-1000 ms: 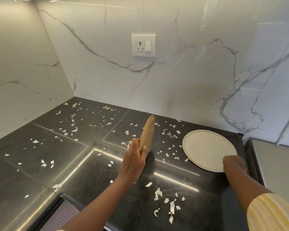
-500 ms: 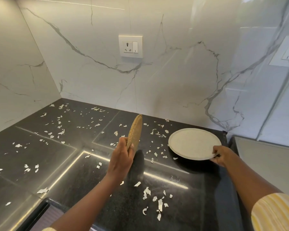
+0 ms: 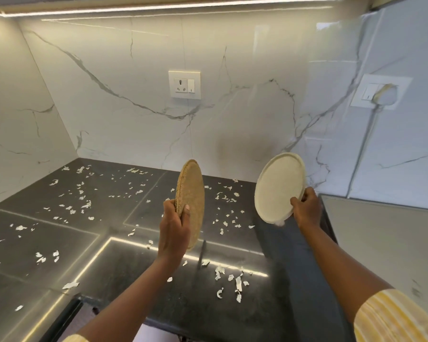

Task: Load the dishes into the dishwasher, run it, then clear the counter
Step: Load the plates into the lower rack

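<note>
Left hand (image 3: pixel 174 228) grips a round woven mat (image 3: pixel 192 201); right hand (image 3: pixel 307 209) grips a smooth cream plate (image 3: pixel 278 186).

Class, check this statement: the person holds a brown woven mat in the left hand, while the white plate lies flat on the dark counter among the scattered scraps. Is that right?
One detail is wrong. The head view shows the white plate lifted off the counter and tilted, gripped at its edge by the right hand. The left hand does hold the brown woven mat, and scraps litter the counter.
</note>
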{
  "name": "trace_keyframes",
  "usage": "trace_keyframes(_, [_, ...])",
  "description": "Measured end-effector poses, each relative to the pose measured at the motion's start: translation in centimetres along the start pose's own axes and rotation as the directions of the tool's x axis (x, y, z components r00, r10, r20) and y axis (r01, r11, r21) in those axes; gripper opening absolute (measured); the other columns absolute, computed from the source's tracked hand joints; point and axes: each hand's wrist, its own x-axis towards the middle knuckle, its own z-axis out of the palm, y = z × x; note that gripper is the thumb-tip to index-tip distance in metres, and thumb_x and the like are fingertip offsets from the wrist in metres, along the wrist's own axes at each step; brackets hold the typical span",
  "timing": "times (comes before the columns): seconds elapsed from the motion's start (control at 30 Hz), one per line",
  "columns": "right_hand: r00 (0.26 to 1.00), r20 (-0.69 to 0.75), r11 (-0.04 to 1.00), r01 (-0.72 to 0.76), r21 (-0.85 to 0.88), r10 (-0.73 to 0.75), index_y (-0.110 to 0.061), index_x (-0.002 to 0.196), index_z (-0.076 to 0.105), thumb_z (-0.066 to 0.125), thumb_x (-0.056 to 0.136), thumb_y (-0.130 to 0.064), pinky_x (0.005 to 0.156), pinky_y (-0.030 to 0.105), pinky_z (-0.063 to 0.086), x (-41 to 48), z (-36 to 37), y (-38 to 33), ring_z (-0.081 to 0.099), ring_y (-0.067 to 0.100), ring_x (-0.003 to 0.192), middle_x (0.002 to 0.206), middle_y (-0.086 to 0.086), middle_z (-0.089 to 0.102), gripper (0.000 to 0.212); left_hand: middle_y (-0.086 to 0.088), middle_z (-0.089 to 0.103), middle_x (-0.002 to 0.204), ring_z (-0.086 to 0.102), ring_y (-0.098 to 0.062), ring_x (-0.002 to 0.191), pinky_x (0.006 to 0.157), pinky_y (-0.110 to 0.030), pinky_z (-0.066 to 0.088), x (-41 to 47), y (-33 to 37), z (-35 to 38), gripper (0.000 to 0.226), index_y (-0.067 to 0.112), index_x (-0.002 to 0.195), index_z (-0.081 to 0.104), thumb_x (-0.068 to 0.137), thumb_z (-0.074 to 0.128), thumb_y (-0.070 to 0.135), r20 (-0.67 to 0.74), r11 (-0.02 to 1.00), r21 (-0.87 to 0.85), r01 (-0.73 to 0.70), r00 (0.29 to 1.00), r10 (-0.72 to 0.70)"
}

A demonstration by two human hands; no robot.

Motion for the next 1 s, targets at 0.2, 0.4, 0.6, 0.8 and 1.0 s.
trace_keyframes(0.2, [1.000,-0.030,1.000,0.008,-0.025,-0.009,0.003,0.102,0.052,0.059,0.083,-0.002,0.068,0.031,0.043,-9.3,-2.3,-0.7,0.051,0.024,0.082,0.088,0.010,0.054,0.020,0.007,0.044,0.071,0.044,-0.003,0.058,0.045,-0.020,0.035,-3.4,-0.1,-5.5,0.013,0.012,0.093,0.036,0.095,0.049,0.014,0.005,0.998,-0.055,-0.007,1.000,0.008])
trace_keyframes(0.4, [0.995,-0.066,0.995,0.073,-0.068,-0.077,-0.004,0.085,0.047,0.057,0.081,0.001,0.051,0.020,0.036,-19.3,-5.0,-1.4,0.049,0.022,0.070,0.076,0.010,0.052,0.011,0.008,0.043,0.071,0.043,-0.005,0.056,0.041,-0.013,0.039,-9.7,-1.0,-9.4,0.013,0.014,0.093,0.035,0.095,0.047,0.011,0.049,0.975,-0.200,0.100,0.995,-0.092])
trace_keyframes(0.6, [0.996,-0.040,0.993,0.074,-0.087,-0.078,-0.002,0.083,0.046,0.056,0.081,0.003,0.057,0.025,0.045,-28.3,-9.0,-0.9,0.047,0.017,0.063,0.071,0.010,0.051,0.011,0.003,0.046,0.074,0.045,-0.011,0.059,0.044,-0.015,0.038,-17.6,-0.8,-11.5,0.011,0.015,0.092,0.034,0.096,0.042,0.009,0.160,0.913,-0.335,0.232,0.969,-0.187])
trace_keyframes(0.8, [0.992,-0.071,0.991,0.097,-0.097,-0.104,-0.021,0.067,0.035,0.058,0.077,0.008,0.045,0.016,0.029,-34.6,-14.1,1.1,0.033,0.007,0.051,0.056,-0.005,0.036,0.038,0.006,0.052,0.088,0.056,-0.007,0.077,0.046,-0.013,0.047,-24.0,0.6,-12.3,0.009,0.019,0.095,0.036,0.097,0.044,0.014,0.241,0.897,-0.364,0.252,0.955,-0.170])
trace_keyframes(1.0, [0.999,0.008,0.998,0.053,-0.045,-0.052,-0.020,0.074,0.043,0.058,0.081,0.006,0.051,0.030,0.039,-39.7,-21.6,6.0,0.042,0.020,0.057,0.062,0.005,0.046,0.031,0.004,0.051,0.082,0.053,-0.007,0.071,0.046,-0.008,0.045,-31.8,3.7,-11.9,0.014,0.021,0.089,0.038,0.096,0.046,0.011,0.218,0.924,-0.317,0.215,0.964,-0.150])
